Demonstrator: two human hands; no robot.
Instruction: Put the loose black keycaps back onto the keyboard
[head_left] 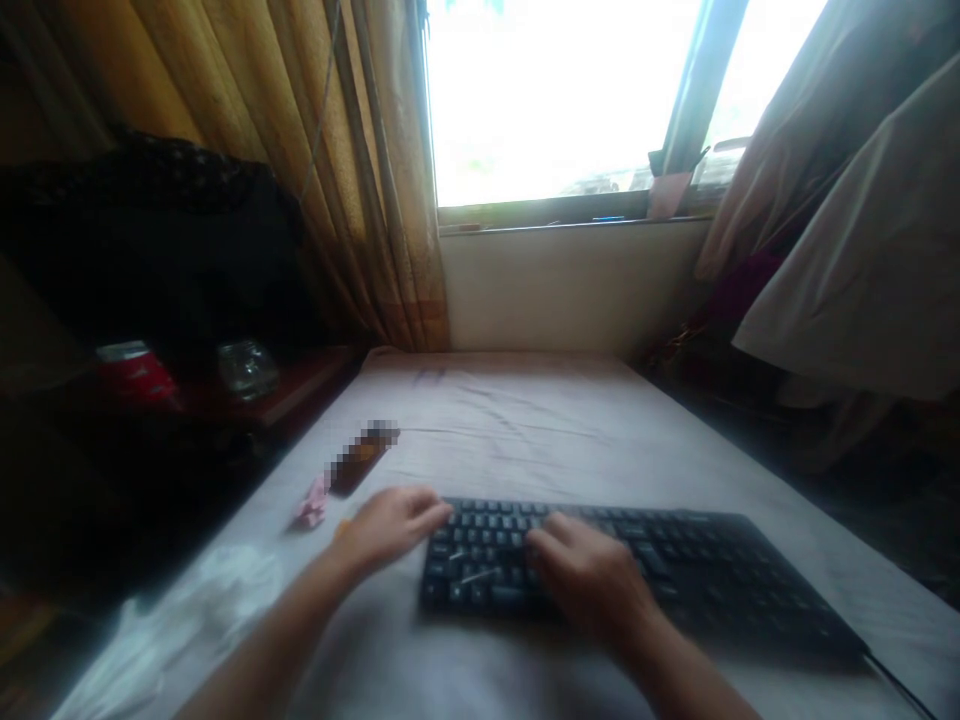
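A black computer keyboard (720, 570) lies on the pale cloth, its cable leaving at the lower right. At its far left corner is my left hand (394, 525), closed with thumb and fingertips against the edge. My right hand (589, 565) is over the left-middle keys, fingers curled and closed. Whatever it may hold is hidden and blurred. Two thin whitish streaks show on the keys left of it; I cannot tell what they are.
Left of the keyboard lie a dark, partly pixelated flat object (364, 460), a crumpled pink piece (313, 503) and white crumpled plastic (202, 600). A side table at left bears a red container (135, 370) and a glass jar (246, 368). Curtains (375, 180) hang by the window.
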